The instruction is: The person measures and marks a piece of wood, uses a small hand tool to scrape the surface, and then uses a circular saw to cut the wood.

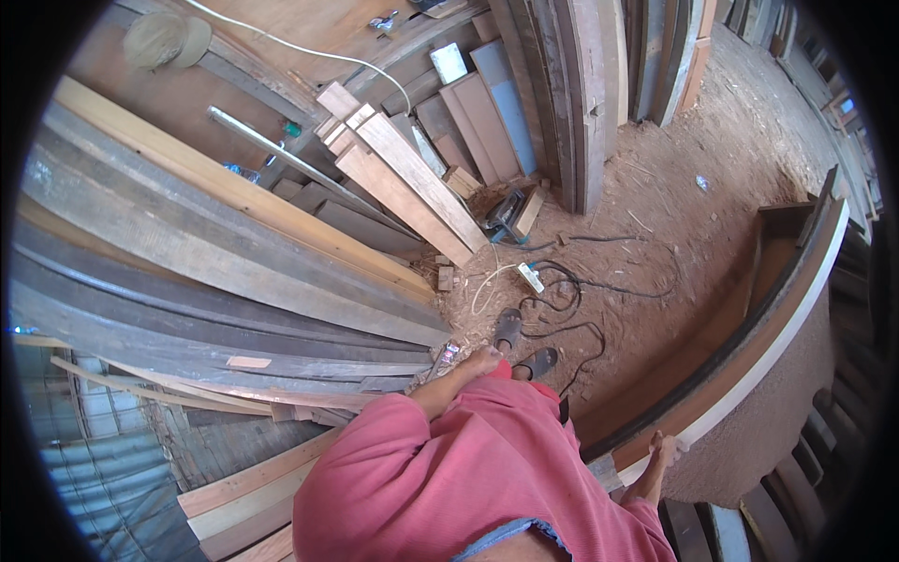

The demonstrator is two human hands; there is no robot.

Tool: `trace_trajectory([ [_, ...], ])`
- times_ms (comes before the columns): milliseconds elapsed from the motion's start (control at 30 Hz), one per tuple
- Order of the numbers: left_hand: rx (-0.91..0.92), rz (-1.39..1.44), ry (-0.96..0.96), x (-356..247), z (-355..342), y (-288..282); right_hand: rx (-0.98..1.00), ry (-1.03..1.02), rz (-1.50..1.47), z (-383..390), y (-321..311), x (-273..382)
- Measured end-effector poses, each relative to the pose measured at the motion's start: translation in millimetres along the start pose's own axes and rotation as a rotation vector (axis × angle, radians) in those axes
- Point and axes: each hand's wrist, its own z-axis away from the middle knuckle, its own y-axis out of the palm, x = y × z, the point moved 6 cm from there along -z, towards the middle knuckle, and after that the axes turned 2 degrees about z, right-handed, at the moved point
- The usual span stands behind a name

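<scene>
White-edged board (757,375), just one, under the right hand (665,451), fingers curled; left hand (484,360) by red cloth (502,370), can't tell if pinching. Two dark shoes (508,326), one power strip (531,277).

The person's left arm bends at the elbow, its bare forearm (444,391) angling inward so the left hand (485,360) lies just past the front of the pink shirt (506,445), knuckles up, its grip unclear. The right arm reaches out to the right of the shirt, where the right hand (663,451) has its fingers bent.
</scene>
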Motion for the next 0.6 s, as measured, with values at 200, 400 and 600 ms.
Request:
trace_trajectory([
  [200,0.071,0.007,-0.235,-11.6,39.6,-6.9,0.021,0.001,0.015,19.9,-16.7,-2.1],
  [400,-0.195,-0.088,-0.065,44.7,19.8,-22.4,-0.042,-0.020,-0.079,26.9,-13.6,11.2],
  [600,0.081,-0.278,-0.075,-10.4,12.1,-30.2,0.002,0.018,-0.150,52.5,-40.1,10.8],
])
